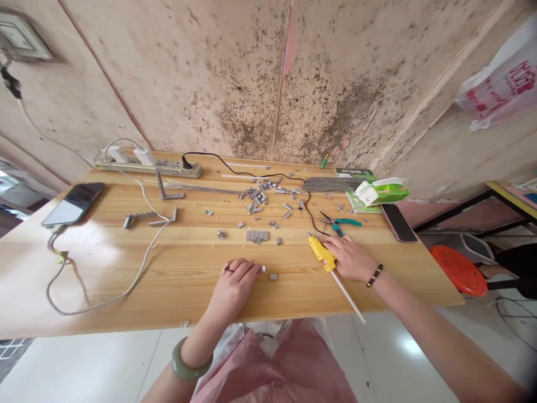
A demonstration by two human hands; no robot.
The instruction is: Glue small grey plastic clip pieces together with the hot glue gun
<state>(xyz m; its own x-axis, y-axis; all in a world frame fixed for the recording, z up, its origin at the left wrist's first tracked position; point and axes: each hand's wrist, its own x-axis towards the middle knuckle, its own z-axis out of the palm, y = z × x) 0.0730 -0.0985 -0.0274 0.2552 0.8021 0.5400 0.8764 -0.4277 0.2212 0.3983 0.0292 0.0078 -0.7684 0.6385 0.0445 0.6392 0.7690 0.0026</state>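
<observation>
Pistol-shaped yellow plastic glue gun (pixel 321 254)

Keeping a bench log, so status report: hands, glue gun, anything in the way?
Right hand on yellow glue gun. Left hand at small gray piece. Glue stick protruding from gun's rear. Possible obstruction: teal-handled pliers beyond right hand.

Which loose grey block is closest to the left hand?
The lone block just right of the left hand; the other loose blocks lie farther back.

A glue gun (pixel 322 254) is being held by the right hand (pixel 352 258), a small piece (pixel 263 269) by the left hand (pixel 235 284).
</observation>
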